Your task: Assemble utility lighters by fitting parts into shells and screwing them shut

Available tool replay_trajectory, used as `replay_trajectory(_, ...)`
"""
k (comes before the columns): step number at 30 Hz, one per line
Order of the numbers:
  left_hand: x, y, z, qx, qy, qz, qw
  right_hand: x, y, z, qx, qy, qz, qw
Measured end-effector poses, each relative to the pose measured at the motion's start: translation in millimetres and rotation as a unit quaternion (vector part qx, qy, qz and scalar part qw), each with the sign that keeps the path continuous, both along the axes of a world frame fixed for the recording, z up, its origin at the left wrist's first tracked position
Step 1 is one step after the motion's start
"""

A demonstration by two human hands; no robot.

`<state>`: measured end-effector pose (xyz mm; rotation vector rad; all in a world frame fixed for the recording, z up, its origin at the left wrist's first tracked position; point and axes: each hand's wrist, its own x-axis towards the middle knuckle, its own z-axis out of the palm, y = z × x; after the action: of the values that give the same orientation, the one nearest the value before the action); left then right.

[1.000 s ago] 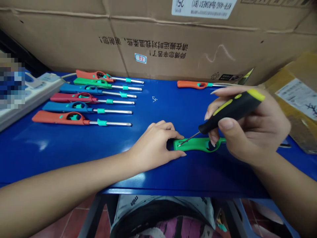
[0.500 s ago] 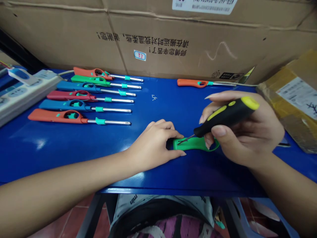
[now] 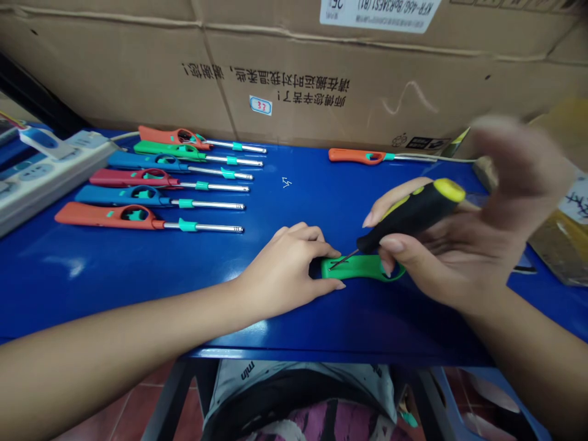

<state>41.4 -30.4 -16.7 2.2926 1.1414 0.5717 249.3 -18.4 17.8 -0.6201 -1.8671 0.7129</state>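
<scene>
My left hand [image 3: 294, 260] pinches the left end of a green lighter body [image 3: 361, 266] between thumb and fingers and holds it flat on the blue table. In my right hand [image 3: 487, 239] is a black and yellow screwdriver [image 3: 408, 214], gripped between thumb and index finger with other fingers raised and blurred. Its thin shaft slants down to the left, and the tip touches the green lighter body near its left end. The loop end of that body lies partly behind my right thumb and fingers.
Several assembled long-necked lighters [image 3: 110, 215] lie in a row on the left. A power strip [image 3: 55, 168] sits beyond them. An orange lighter [image 3: 356, 155] rests by the large cardboard box [image 3: 160, 104] at the back. A taped carton [image 3: 560, 251] stands right, partly behind my hand.
Several fingers of my right hand have lifted away from the screwdriver handle, which has shifted slightly left. My left hand and the green lighter body have stayed in place.
</scene>
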Motion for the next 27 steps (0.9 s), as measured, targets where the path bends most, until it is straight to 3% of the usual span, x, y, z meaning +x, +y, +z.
replay_trajectory(2,0,0,0.5,0.001,0.002,0.001,1.000,0,1,0.7,0.031,0.025,0.006,0.999)
replay_trajectory(7,1,-1,0.3,0.007,0.006,0.003,1.000,3,4,6.8,0.030,0.004,0.021,0.999)
replay_trajectory(11,1,-2,0.6,0.009,0.012,0.001,1.000,5,9,9.8,0.149,-0.021,-0.050,0.987)
replay_trajectory(13,0,-3,1.0,0.011,0.014,0.001,1.000,6,11,9.6,0.179,-0.025,-0.054,0.982)
replay_trajectory(18,0,-5,2.1,0.015,0.016,0.001,1.000,9,12,8.6,0.094,-0.039,-0.019,0.995)
replay_trajectory(22,1,-7,2.8,0.013,0.018,-0.001,1.000,12,16,9.0,0.211,-0.034,-0.048,0.976)
replay_trajectory(23,1,-7,2.7,0.014,0.018,-0.002,1.000,13,17,9.2,0.195,-0.043,-0.040,0.979)
replay_trajectory(27,0,-7,1.5,0.019,0.014,-0.004,1.000,17,15,8.9,0.009,-0.059,0.032,0.998)
